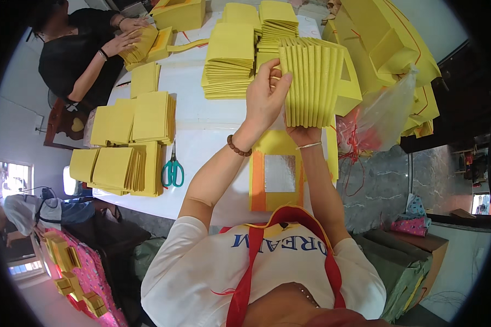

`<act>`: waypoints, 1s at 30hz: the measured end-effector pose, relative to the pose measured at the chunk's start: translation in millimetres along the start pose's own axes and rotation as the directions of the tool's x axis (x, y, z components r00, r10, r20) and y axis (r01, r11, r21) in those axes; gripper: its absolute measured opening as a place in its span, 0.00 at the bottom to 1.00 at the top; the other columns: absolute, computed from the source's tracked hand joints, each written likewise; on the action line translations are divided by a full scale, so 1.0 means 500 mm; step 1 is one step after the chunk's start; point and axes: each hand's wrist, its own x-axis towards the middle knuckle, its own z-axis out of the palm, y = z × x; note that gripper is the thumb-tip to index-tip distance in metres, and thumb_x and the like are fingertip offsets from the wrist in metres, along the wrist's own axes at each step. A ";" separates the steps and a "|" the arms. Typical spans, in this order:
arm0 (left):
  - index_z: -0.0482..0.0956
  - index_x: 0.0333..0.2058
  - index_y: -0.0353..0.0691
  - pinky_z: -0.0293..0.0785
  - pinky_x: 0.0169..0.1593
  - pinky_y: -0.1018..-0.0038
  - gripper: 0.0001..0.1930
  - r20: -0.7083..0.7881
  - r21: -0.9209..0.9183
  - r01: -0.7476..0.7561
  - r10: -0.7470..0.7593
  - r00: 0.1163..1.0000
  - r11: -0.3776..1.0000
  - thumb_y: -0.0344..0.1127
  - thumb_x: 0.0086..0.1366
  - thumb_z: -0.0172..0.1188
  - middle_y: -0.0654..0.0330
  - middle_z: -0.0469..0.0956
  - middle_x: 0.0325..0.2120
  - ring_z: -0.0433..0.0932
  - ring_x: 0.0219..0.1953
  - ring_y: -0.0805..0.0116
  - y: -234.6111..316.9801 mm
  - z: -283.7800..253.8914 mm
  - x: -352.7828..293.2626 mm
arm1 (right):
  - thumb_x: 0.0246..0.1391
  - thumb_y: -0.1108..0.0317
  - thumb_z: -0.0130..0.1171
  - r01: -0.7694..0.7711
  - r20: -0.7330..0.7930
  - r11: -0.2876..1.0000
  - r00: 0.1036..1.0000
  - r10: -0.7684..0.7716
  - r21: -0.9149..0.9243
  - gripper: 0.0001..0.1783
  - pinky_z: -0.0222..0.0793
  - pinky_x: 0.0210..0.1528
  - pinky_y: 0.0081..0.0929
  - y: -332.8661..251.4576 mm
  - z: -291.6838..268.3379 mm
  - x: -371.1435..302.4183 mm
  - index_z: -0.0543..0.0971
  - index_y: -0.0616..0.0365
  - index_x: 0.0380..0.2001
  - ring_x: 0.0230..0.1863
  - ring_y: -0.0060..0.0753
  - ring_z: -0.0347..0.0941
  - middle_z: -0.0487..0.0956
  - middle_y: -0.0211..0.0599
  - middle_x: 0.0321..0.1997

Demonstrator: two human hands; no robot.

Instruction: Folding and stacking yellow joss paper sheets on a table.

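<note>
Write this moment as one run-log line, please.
left hand: at yellow bundle's left edge | right hand: beneath bundle | scissors: on table

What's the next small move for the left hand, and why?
Probably press the left hand inward to square up the yellow bundle: its folded pieces look fanned wider toward the top, while the right hand is at its lower end, apparently supporting it.
</note>
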 end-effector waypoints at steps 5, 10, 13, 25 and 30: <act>0.70 0.44 0.35 0.71 0.27 0.74 0.20 -0.078 0.344 -0.109 0.144 0.987 0.933 0.41 0.56 0.58 0.59 0.76 0.22 0.76 0.23 0.68 -0.011 -0.009 0.006 | 0.52 0.47 0.50 -0.032 0.011 0.999 0.999 0.032 0.040 0.26 0.74 0.45 0.38 0.014 -0.016 -0.001 0.72 0.53 0.47 0.45 0.40 0.74 0.76 0.38 0.46; 0.71 0.41 0.36 0.70 0.26 0.72 0.21 -0.080 0.420 -0.097 0.143 0.986 0.902 0.45 0.54 0.58 0.61 0.75 0.19 0.75 0.21 0.66 -0.002 -0.009 0.004 | 0.51 0.47 0.51 0.069 -0.092 0.995 0.993 -0.075 -0.070 0.26 0.77 0.41 0.32 0.029 -0.023 -0.008 0.72 0.52 0.48 0.44 0.32 0.75 0.76 0.33 0.46; 0.71 0.38 0.36 0.68 0.24 0.71 0.22 -0.091 0.458 -0.044 0.096 0.991 0.888 0.47 0.52 0.59 0.62 0.74 0.17 0.74 0.19 0.67 0.005 -0.011 0.008 | 0.51 0.46 0.51 -0.036 -0.033 0.996 0.999 0.039 0.086 0.26 0.74 0.44 0.38 0.024 -0.038 -0.011 0.73 0.53 0.47 0.46 0.40 0.74 0.76 0.38 0.46; 0.69 0.33 0.35 0.68 0.24 0.70 0.27 -0.098 0.561 0.021 0.041 0.994 0.827 0.56 0.50 0.60 0.59 0.74 0.16 0.75 0.20 0.62 0.016 -0.028 0.001 | 0.53 0.47 0.49 0.030 -0.007 0.996 1.000 -0.030 -0.079 0.27 0.75 0.46 0.33 0.042 -0.042 -0.015 0.71 0.51 0.50 0.48 0.34 0.73 0.74 0.34 0.50; 0.68 0.31 0.35 0.65 0.24 0.74 0.30 -0.116 0.612 0.086 -0.019 0.993 0.786 0.60 0.49 0.61 0.61 0.70 0.16 0.70 0.18 0.68 0.014 -0.035 0.001 | 0.54 0.46 0.48 0.072 -0.084 0.989 0.993 -0.084 -0.133 0.27 0.73 0.48 0.35 0.045 -0.037 -0.019 0.71 0.52 0.50 0.49 0.34 0.72 0.74 0.34 0.50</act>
